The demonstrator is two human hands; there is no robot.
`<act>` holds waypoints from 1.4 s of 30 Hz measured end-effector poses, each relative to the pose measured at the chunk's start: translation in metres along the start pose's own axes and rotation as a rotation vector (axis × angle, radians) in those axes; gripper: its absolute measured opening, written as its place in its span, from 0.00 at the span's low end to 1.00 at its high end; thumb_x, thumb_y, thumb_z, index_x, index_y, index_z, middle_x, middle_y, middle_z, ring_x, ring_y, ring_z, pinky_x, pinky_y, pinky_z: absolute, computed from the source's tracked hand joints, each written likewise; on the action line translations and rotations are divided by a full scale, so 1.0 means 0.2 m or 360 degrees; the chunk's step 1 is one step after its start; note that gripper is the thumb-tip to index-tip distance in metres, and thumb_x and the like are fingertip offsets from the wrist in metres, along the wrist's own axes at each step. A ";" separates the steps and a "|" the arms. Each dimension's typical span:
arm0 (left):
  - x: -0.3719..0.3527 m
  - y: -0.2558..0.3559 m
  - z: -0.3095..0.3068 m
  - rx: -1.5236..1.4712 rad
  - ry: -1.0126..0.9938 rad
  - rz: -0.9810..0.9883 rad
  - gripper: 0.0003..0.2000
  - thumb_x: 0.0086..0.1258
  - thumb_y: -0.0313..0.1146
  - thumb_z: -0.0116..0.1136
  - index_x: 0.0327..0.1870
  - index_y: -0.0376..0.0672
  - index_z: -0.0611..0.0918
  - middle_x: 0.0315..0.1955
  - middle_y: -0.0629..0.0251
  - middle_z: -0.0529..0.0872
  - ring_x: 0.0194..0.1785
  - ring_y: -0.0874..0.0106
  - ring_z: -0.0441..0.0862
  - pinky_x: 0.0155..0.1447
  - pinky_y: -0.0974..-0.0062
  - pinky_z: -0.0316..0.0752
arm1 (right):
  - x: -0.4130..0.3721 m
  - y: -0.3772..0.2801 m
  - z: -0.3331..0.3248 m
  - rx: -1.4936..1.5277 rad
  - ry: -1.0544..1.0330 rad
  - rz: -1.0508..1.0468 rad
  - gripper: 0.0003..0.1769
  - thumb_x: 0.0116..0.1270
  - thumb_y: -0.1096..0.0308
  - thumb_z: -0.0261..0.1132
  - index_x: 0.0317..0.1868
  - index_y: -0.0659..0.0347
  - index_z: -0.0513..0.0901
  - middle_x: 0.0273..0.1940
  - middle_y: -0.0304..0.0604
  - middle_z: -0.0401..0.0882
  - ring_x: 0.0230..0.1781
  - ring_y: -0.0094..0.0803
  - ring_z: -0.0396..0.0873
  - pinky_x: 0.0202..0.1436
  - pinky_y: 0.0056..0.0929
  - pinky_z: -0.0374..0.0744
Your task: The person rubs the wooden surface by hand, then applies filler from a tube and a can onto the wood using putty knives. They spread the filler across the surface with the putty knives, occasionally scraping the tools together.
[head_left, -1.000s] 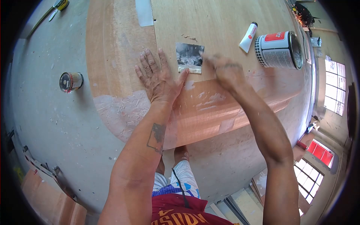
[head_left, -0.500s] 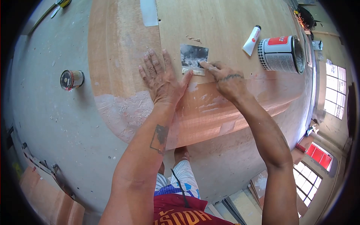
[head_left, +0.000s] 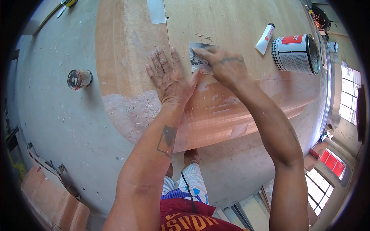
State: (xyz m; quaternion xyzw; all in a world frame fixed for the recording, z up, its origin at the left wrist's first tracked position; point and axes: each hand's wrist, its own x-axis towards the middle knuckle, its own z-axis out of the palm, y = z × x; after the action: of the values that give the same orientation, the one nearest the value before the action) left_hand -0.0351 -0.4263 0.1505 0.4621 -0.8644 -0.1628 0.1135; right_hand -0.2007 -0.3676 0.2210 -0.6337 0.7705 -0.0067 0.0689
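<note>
My left hand lies flat on the curved wooden panel, fingers spread. Its thumb reaches right up to the lower edge of a thin, dark square putty spreader smeared with whitish filler. My right hand is slightly blurred and closed on that spreader, its fingers across the upper face. Pale filler patches coat the panel's rounded front edge, and small crumbs lie just beyond the spreader.
To the right, a large filler can lies on its side beside a white tube with a black cap. A small tin stands on the grey floor at left. Sparks show at the far upper right.
My right hand has shifted up and left over the spreader, covering more of its upper part. The left hand stays flat on the panel. The whole view has shifted slightly.
</note>
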 end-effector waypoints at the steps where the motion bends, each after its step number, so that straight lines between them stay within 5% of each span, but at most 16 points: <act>1: 0.00 0.00 0.00 -0.0009 -0.0001 0.0000 0.55 0.68 0.75 0.58 0.86 0.40 0.59 0.84 0.36 0.51 0.89 0.42 0.41 0.87 0.40 0.30 | -0.09 -0.01 -0.02 0.0001 -0.0033 0.0002 0.24 0.74 0.68 0.62 0.67 0.37 0.84 0.52 0.38 0.88 0.49 0.39 0.89 0.47 0.42 0.86; 5: 0.00 0.00 0.00 0.0004 0.0017 -0.0011 0.54 0.69 0.74 0.57 0.85 0.40 0.60 0.84 0.36 0.52 0.89 0.42 0.42 0.87 0.40 0.31 | -0.24 0.05 -0.02 -0.0007 0.0080 -0.0255 0.24 0.74 0.66 0.63 0.69 0.36 0.82 0.51 0.36 0.87 0.47 0.39 0.89 0.45 0.41 0.86; 11: 0.00 0.01 -0.01 0.0028 0.0018 -0.0025 0.49 0.71 0.67 0.58 0.86 0.43 0.61 0.84 0.37 0.52 0.89 0.43 0.43 0.87 0.40 0.32 | -0.10 -0.04 -0.02 0.0130 -0.0174 -0.0155 0.26 0.73 0.65 0.64 0.70 0.38 0.81 0.54 0.38 0.86 0.48 0.39 0.89 0.47 0.42 0.86; 20: 0.00 0.01 0.00 0.0049 0.0021 -0.0036 0.45 0.72 0.53 0.60 0.86 0.40 0.59 0.85 0.41 0.52 0.89 0.44 0.43 0.87 0.41 0.33 | -0.11 -0.09 0.00 0.0029 -0.0127 -0.0144 0.29 0.69 0.66 0.68 0.71 0.41 0.80 0.54 0.38 0.86 0.45 0.39 0.86 0.45 0.39 0.86; 26: -0.01 0.00 0.00 0.0114 -0.0001 -0.0029 0.49 0.70 0.55 0.62 0.86 0.38 0.56 0.86 0.41 0.51 0.89 0.45 0.43 0.87 0.41 0.32 | -0.08 -0.13 0.00 -0.0020 -0.0182 -0.0125 0.28 0.71 0.67 0.66 0.72 0.40 0.80 0.57 0.41 0.85 0.46 0.39 0.87 0.45 0.38 0.86; 29: 0.00 0.00 0.01 0.0164 -0.0050 -0.0054 0.57 0.65 0.67 0.66 0.87 0.39 0.54 0.86 0.42 0.48 0.90 0.48 0.39 0.88 0.42 0.29 | -0.04 -0.14 -0.01 -0.0053 -0.0191 -0.0108 0.29 0.72 0.67 0.65 0.73 0.39 0.80 0.57 0.40 0.85 0.46 0.40 0.87 0.46 0.39 0.86; 35: 0.00 0.00 0.01 -0.0042 0.0007 -0.0088 0.52 0.69 0.61 0.62 0.86 0.38 0.55 0.86 0.41 0.51 0.90 0.47 0.41 0.88 0.41 0.30 | 0.05 -0.14 -0.05 0.0027 -0.0313 -0.0049 0.25 0.77 0.66 0.59 0.71 0.38 0.80 0.56 0.42 0.86 0.50 0.45 0.88 0.50 0.44 0.87; 42: -0.01 0.02 0.01 -0.0035 0.0019 -0.0092 0.53 0.69 0.67 0.59 0.86 0.38 0.57 0.86 0.43 0.52 0.90 0.48 0.43 0.88 0.42 0.30 | 0.16 -0.13 -0.04 -0.0034 -0.0210 0.0017 0.24 0.77 0.65 0.58 0.71 0.40 0.82 0.58 0.42 0.87 0.58 0.39 0.87 0.55 0.41 0.86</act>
State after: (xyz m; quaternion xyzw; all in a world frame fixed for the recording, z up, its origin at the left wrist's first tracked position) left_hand -0.0387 -0.4226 0.1494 0.4865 -0.8481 -0.1727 0.1191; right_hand -0.1824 -0.4043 0.2277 -0.6293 0.7676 0.0437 0.1129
